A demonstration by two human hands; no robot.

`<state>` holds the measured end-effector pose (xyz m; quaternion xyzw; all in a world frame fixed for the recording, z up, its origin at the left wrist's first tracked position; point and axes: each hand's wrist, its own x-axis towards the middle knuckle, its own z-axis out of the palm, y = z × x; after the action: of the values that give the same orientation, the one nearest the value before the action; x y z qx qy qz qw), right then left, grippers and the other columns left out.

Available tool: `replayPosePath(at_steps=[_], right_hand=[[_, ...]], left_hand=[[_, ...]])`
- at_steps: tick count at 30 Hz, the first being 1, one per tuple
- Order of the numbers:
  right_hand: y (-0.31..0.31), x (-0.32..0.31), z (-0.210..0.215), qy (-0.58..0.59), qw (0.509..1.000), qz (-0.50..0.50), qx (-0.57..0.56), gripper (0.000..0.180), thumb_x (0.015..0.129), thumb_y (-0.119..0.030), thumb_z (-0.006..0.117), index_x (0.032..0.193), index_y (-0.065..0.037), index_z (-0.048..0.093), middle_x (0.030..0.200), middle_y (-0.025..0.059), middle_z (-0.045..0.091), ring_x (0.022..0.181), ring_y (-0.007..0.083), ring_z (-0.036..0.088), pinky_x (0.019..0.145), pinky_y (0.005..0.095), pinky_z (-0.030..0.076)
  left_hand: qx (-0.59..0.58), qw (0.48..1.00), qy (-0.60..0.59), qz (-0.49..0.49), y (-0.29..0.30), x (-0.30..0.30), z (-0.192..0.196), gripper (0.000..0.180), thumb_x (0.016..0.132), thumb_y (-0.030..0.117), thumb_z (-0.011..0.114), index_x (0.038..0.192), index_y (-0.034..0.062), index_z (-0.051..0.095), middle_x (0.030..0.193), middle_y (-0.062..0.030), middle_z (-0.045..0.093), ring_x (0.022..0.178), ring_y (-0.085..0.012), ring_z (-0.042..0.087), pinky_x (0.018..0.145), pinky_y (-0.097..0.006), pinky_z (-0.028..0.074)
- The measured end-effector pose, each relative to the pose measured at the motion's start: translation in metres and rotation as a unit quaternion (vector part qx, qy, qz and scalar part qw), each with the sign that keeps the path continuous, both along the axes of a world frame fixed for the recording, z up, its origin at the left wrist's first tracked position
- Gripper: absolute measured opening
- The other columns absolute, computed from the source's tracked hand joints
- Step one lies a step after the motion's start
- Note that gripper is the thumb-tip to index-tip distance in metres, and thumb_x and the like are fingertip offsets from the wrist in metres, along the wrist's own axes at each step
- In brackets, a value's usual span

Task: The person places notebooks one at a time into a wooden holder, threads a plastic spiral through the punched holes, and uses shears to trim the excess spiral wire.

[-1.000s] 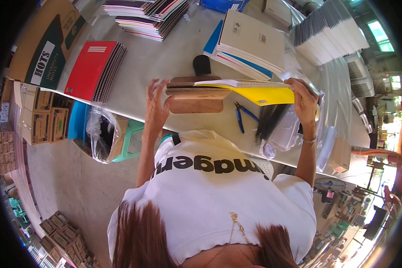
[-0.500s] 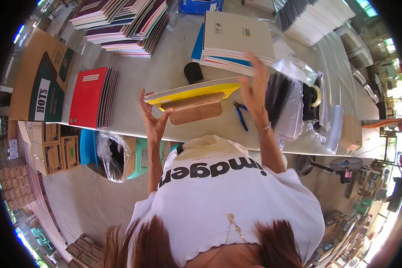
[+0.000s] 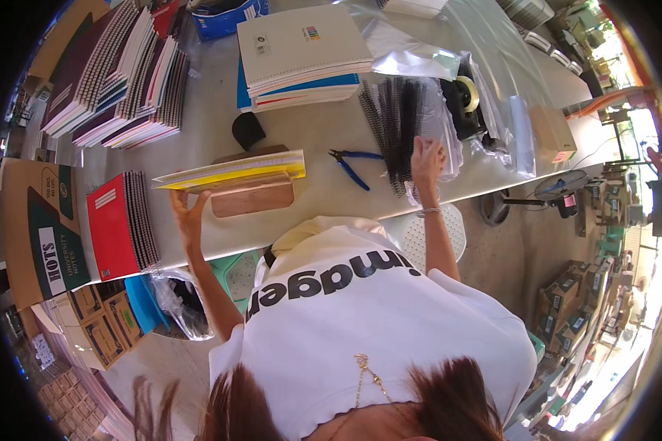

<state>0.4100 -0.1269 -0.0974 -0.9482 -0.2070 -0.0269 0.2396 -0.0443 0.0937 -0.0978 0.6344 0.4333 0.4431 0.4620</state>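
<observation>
Left hand (image 3: 186,214) fingers gripping yellow-covered notebook (image 3: 232,170) at its left end above wooden block (image 3: 254,198); right hand (image 3: 426,158) fingers spread on black spiral coils (image 3: 399,121), on the bench (image 3: 324,187).

left hand (image 3: 186,214) supports the left end of a yellow-covered notebook stack (image 3: 232,170) lying above a wooden block (image 3: 253,198) on the surface (image 3: 324,125). right hand (image 3: 426,160) rests on a bundle of black spiral coils (image 3: 399,125). blue pliers (image 3: 351,165) lie between.
</observation>
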Motion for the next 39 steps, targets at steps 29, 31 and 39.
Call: replayPosePath(at_steps=[29,31,39], right_hand=[[-0.016,-0.016,0.182,0.443,0.718,0.333,0.421,0.044,0.088,0.001,0.062,0.131,0.001,0.053,0.109,0.0063,0.060,0.091,0.0131,0.062,0.091,0.0277,0.051],[-0.009,-0.025,0.196,0.385,0.731,0.351,0.441,0.045,0.087,0.003,0.061,0.131,0.001,0.052,0.110,0.0074,0.060,0.095,0.0161,0.063,0.095,0.0305,0.051],[0.040,-0.034,0.208,0.181,0.738,0.284,0.585,0.040,0.089,-0.006,0.066,0.125,-0.004,0.048,0.092,0.0146,0.067,0.074,0.0142,0.062,0.073,0.0270,0.051]], left_hand=[[0.344,0.897,0.257,0.104,-0.107,0.154,0.118,0.052,0.079,0.038,0.074,0.125,0.0169,0.058,0.133,-0.0088,0.038,0.130,-0.0316,0.034,0.106,-0.057,0.018],[0.338,0.906,0.235,0.097,-0.105,0.163,0.115,0.052,0.079,0.041,0.074,0.123,0.0177,0.058,0.133,-0.0072,0.039,0.132,-0.0304,0.033,0.107,-0.061,0.012],[0.336,0.902,0.253,0.100,-0.091,0.177,0.105,0.040,0.075,0.042,0.077,0.097,0.0148,0.057,0.118,-0.0038,0.048,0.126,-0.0270,0.040,0.110,-0.066,0.003]])
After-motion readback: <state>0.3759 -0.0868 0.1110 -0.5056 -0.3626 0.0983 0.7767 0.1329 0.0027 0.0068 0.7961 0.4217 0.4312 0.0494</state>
